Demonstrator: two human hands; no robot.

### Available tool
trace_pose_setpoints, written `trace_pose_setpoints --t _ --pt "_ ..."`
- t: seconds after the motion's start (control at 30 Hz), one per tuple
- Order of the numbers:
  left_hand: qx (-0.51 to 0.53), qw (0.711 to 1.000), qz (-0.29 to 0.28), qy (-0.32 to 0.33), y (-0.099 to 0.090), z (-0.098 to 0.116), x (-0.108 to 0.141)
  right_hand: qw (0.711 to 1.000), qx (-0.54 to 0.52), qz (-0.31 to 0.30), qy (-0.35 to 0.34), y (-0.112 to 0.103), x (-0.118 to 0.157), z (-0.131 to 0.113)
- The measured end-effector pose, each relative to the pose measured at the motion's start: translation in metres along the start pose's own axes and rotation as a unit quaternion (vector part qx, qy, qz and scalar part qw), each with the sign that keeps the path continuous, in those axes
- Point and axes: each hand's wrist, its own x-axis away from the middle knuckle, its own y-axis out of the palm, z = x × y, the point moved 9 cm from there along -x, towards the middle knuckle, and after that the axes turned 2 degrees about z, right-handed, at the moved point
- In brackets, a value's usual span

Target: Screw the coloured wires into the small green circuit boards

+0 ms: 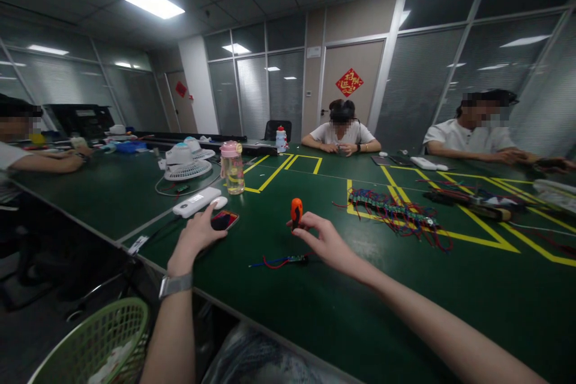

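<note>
Near the centre of the frame, the right hand (318,236) has its thumb and fingers closed on an orange-and-black tool (296,213); the black lower part is at the fingertips and the orange top stands above them, roughly upright. Just below this grip, a small circuit board (297,259) lies on the green table (265,300), its red and blue wires running left. Left of centre, the left hand (198,234) is open, thumb and fingers spread at the near side of a phone (225,221); whether it presses on the phone is unclear. Beyond its fingers are a white mouse (219,203), a white power strip (197,202) and a pink-lidded bottle (233,169). Right of centre, a row of wired boards (391,209) crosses yellow tape (477,241). A green basket (143,314) fills the lower left corner.
</note>
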Motion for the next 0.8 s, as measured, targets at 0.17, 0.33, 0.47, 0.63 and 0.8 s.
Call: trace_pose_setpoints --t 0.17,0.33,0.47,0.63,0.8 --pt "-0.018 0.998 -0.042 -0.036 0.008 -0.004 0.001 1.000 -0.005 0.007 -0.005 -0.001 0.001 0.002" --pt "-0.031 0.997 -0.056 -0.043 0.006 0.001 0.003 1.000 -0.005 0.007 -0.006 0.000 0.001 0.004" --pt "0.047 0.998 0.045 0.004 -0.023 0.033 0.015 1.000 -0.003 0.007 -0.006 -0.001 0.001 0.004" --pt "0.438 0.858 0.067 0.259 -0.069 0.149 0.070 1.000 0.004 0.007 -0.002 0.000 0.001 0.002" --pt "0.481 0.803 0.043 0.349 -0.070 0.217 0.108 1.000 -0.019 0.005 -0.019 0.002 -0.001 0.001"
